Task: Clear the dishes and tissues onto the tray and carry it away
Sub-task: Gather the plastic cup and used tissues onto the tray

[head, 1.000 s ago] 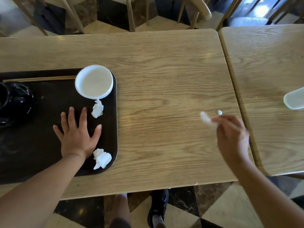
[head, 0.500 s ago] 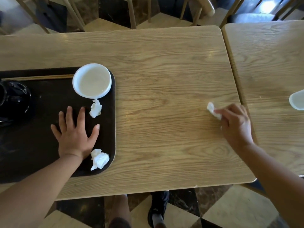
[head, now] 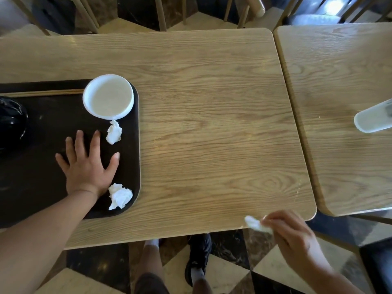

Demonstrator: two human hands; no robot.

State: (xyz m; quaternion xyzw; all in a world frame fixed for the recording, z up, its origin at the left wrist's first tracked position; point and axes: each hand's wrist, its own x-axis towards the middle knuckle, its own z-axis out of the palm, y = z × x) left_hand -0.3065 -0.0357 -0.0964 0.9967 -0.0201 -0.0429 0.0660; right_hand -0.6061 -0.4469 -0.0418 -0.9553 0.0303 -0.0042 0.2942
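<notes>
A dark brown tray [head: 42, 200] lies on the left of the wooden table [head: 201, 124]. On it stand a white bowl [head: 108, 96], a black bowl [head: 10, 124] at the left edge, chopsticks [head: 42, 93] along the far rim, and two crumpled tissues [head: 114, 132] [head: 119, 196]. My left hand [head: 87, 166] lies flat on the tray, fingers spread, between the two tissues. My right hand [head: 290, 232] is at the table's near right corner, pinching a small white tissue [head: 254, 224] at the edge.
A second wooden table [head: 343, 102] adjoins on the right, with a clear plastic cup [head: 371, 119] on it. Wooden chair legs stand beyond the far edge. My legs and a black shoe [head: 199, 251] show below the near edge, over a checkered floor.
My right hand has dragged the small tissue from the middle right of the table toward me, down to the near right corner. My left hand has stayed flat on the tray.
</notes>
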